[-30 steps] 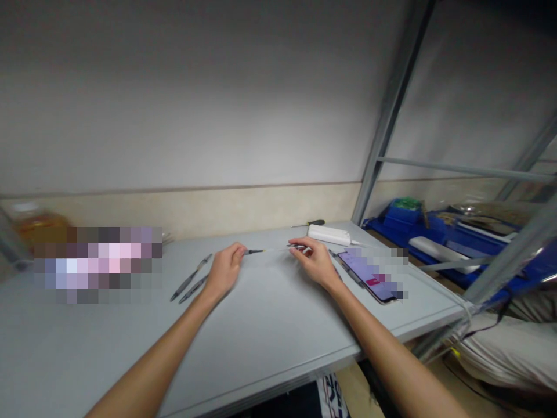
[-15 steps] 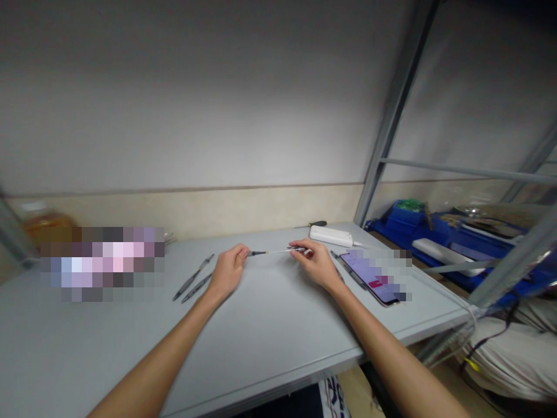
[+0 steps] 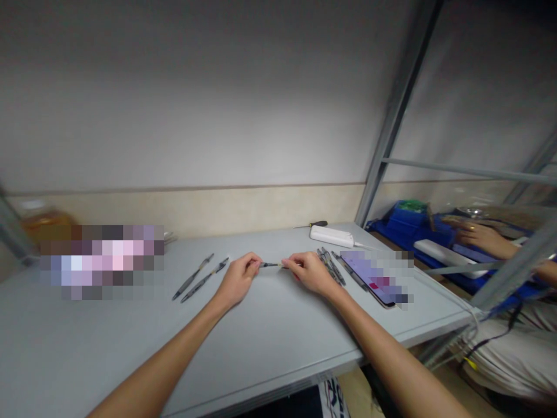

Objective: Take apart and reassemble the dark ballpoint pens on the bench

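Observation:
My left hand and my right hand meet over the grey table, both closed on the ends of one thin pen part that spans the short gap between them. Two dark pens lie side by side on the table just left of my left hand. A small bunch of dark pens lies just right of my right hand. A phone with a lit screen lies flat beyond that bunch.
A white oblong device and a small screwdriver lie at the table's back edge. A grey metal upright stands at the table's right corner. Beyond it another person's hand rests among blue trays.
My hands have come closer together, so less of the thin part shows between them. The bunch of pens right of my right hand is now uncovered. Another person's hand has appeared at the right.

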`<state>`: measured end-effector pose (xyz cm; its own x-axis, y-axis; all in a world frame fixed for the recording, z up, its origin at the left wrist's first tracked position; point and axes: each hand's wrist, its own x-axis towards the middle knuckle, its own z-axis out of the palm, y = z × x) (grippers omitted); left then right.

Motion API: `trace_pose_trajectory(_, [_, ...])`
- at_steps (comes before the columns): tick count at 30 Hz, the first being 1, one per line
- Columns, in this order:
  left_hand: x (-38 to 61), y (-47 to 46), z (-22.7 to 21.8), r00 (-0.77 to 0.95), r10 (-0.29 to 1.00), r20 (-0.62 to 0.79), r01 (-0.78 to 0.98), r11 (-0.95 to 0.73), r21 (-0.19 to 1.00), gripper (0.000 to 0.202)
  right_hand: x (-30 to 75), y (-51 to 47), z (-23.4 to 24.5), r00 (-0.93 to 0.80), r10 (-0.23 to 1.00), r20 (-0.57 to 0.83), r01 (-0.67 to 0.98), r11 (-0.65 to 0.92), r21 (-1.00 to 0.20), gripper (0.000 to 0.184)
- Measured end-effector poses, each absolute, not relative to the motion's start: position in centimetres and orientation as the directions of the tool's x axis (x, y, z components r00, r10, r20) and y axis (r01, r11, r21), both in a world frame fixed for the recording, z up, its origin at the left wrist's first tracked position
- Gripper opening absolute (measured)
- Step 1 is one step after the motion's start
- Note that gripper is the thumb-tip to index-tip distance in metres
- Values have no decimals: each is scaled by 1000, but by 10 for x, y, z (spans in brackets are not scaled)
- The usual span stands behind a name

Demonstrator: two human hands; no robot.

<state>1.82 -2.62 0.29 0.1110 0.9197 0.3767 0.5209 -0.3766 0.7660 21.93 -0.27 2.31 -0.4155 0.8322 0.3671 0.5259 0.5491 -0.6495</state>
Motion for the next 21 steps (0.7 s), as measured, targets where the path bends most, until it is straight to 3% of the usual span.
trace_pose_trajectory(3, [19, -27, 6, 94, 923, 373, 525, -364, 769, 21, 220, -2, 23, -416, 839, 350, 517, 535, -668, 48])
trace_pose_trajectory(8, [21, -24, 10, 39, 910, 413, 532, -369, 762, 21, 223, -1, 26, -332, 827, 454, 389, 559, -732, 32])
trace_pose_trajectory(12, [19, -25, 10, 22, 908, 419, 542, -363, 758, 22, 223, -2, 28, -327, 831, 449, 385, 551, -740, 24])
trace_pose_trajectory(18, [20, -26, 9, 43, 906, 420, 542, -374, 752, 23, 222, -1, 27, -355, 869, 345, 482, 486, -729, 49])
trace_pose_trajectory(21, [18, -24, 10, 24, 907, 420, 543, -365, 756, 23, 222, 0, 27, -330, 848, 415, 380, 522, -763, 34])
